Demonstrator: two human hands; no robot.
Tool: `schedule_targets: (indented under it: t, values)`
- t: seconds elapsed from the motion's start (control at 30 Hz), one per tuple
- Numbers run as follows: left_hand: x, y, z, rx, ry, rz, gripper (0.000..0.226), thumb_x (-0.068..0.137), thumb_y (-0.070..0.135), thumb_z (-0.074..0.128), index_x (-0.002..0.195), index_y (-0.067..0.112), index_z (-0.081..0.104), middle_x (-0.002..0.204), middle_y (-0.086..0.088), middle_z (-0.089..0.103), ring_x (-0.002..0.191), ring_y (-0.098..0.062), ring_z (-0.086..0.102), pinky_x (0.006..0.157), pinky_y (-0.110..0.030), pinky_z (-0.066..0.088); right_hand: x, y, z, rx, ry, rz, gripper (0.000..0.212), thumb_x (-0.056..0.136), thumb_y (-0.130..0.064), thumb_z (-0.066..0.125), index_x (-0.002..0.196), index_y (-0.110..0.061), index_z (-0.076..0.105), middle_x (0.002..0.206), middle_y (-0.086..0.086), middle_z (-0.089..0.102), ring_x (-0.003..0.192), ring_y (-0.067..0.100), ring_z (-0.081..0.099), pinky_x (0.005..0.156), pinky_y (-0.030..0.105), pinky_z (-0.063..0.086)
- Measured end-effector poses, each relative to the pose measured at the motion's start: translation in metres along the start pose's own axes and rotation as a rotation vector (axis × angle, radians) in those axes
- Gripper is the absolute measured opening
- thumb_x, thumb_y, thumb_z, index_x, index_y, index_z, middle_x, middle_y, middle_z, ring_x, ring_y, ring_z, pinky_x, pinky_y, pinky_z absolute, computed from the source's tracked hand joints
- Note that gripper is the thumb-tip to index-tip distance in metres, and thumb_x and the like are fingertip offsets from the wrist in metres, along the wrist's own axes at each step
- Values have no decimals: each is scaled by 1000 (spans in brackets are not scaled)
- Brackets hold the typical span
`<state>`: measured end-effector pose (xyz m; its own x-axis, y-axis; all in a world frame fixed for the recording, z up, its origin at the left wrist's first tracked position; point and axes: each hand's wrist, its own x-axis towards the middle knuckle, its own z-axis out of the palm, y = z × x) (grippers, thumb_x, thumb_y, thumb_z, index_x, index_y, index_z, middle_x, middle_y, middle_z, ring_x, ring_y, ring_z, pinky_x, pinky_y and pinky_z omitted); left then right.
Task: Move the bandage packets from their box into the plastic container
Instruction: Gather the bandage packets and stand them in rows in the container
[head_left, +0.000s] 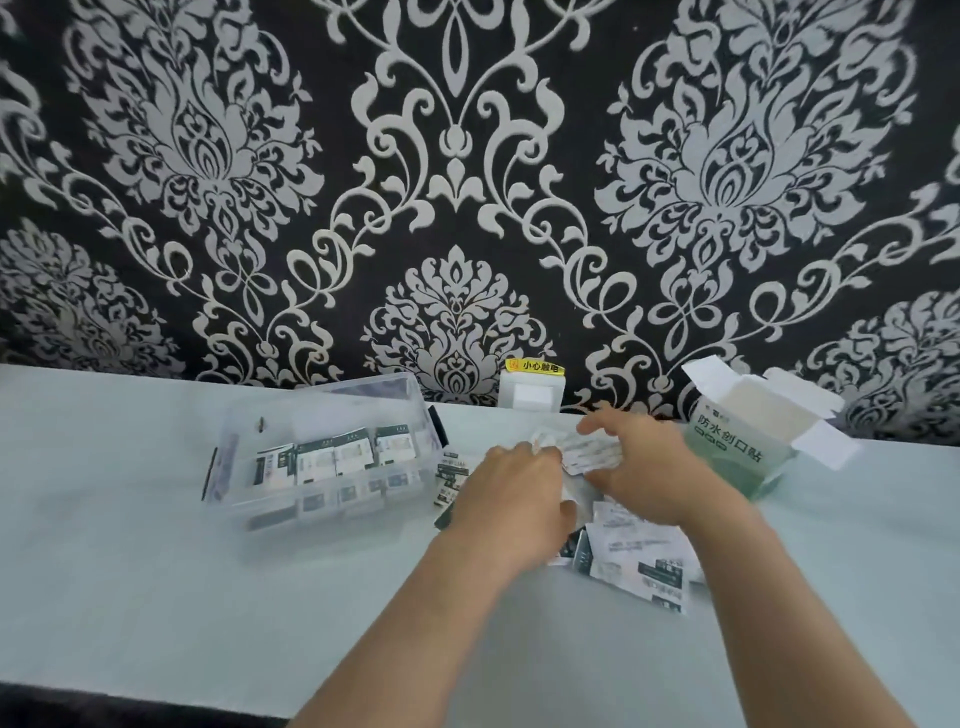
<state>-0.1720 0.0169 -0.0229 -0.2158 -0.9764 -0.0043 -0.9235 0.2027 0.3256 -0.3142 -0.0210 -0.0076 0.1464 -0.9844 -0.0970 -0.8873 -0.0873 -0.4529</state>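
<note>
Both hands pinch a few white bandage packets (589, 451) between them, left hand (511, 491) meeting right hand (657, 467) above a loose pile (631, 558) on the table (130, 597). Left of the grip, the plastic container (322, 452) holds packets in rows; right, the open box (748, 441) reads "防水创口贴". The next move likely carries this bunch left. A yellow wall label (535, 366) behind reads "小心触电".

I see both hands meeting on a white packet (592, 451): left hand (511, 499) at seven o'clock, right hand (657, 467) at four. Clear container (249, 467) at nine, open box (748, 441) at three.
</note>
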Motion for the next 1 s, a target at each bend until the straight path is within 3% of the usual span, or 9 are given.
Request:
schedule_targets:
  t: [0.13,0.23,0.4,0.5,0.6,0.67,0.87,0.93,1.0]
  values:
    - [24,5,13,41,109,-127,36,93,34,54,122,14,49,116,-7,57,111,-28,45,83,-38,45,8,23,-2,83,70,74,51,85,-12,62,127,-39,49,133,3,48,121,30,45,100,57,40]
    - [38,10,19,102,80,-210,39,90,41,54,118,15,47,114,-7,56,110,-28,43,73,-36,38,18,28,7,110,46,61,60,83,-10,60,132,-40,43,138,3,45,122,32,48,98,63,40]
    - [52,17,24,201,81,-235,31,89,30,56,115,13,52,111,-9,56,103,-29,55,69,-33,38,34,23,19,-108,-1,104,69,84,-17,56,145,-37,30,151,0,35,141,26,22,109,68,12]
    - [54,17,20,215,119,-200,23,88,26,58,107,13,56,103,-8,60,96,-30,58,66,-31,37,38,19,15,-127,-24,106,59,85,-19,54,138,-41,41,142,0,45,133,26,34,108,62,16]
    - [53,12,17,157,144,-195,10,86,24,58,86,16,51,87,-5,56,85,-30,54,64,-31,37,40,17,17,-132,-15,96,52,84,-12,56,125,-44,54,132,-4,51,124,24,43,105,57,18]
    - [54,7,16,110,163,-198,15,86,28,58,78,17,51,81,-3,57,78,-27,52,62,-31,38,41,20,18,-124,5,106,48,86,-10,57,120,-44,57,128,-6,56,119,22,49,103,54,20]
    - [51,-4,10,8,267,-178,18,91,26,53,82,16,65,74,-2,64,73,-25,62,67,-36,53,35,29,15,2,113,132,23,92,-20,53,100,-37,66,103,-9,70,95,19,58,107,54,22]
    - [48,-7,7,-19,282,-192,20,92,23,52,81,15,66,69,-2,64,65,-22,62,63,-35,54,34,30,15,-34,110,81,23,90,-22,58,106,-37,62,115,-8,65,104,18,54,103,51,27]
    - [45,-10,5,-39,292,-204,22,92,22,51,79,15,67,64,-1,63,60,-20,61,61,-36,55,34,27,18,-50,62,12,40,87,-23,64,123,-37,54,132,-8,53,124,18,43,103,52,27]
